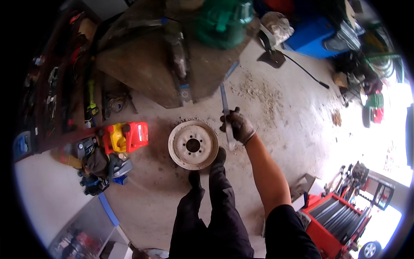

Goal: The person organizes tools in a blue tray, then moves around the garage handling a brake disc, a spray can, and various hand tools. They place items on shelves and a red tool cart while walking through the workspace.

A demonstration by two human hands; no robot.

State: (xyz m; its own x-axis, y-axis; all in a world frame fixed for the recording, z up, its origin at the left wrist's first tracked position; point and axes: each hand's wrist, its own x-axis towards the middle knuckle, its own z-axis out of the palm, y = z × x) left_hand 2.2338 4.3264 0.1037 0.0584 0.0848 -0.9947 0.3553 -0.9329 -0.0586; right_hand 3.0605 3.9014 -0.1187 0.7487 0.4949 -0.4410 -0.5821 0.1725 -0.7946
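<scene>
My right hand (238, 126), in a dirty work glove, is closed around a long, flat metal bar (225, 100) that looks like a tyre iron. The bar stands out above and below the fist, with its lower end beside my right shoe. Just left of it, a cream steel wheel rim (206, 154) lies flat on the concrete floor, with a round centre hole and several bolt holes. No tyre is on the rim. The bar is apart from it, and my shoes are at its near edge. My left hand does not show.
A brown metal workbench (133, 71) with a green container (222, 26) stands ahead. At left are a red fuel can (137, 134) and tool shelves (54, 86). Grit (263, 93) is scattered on the floor. A red tool cart (332, 220) stands at lower right.
</scene>
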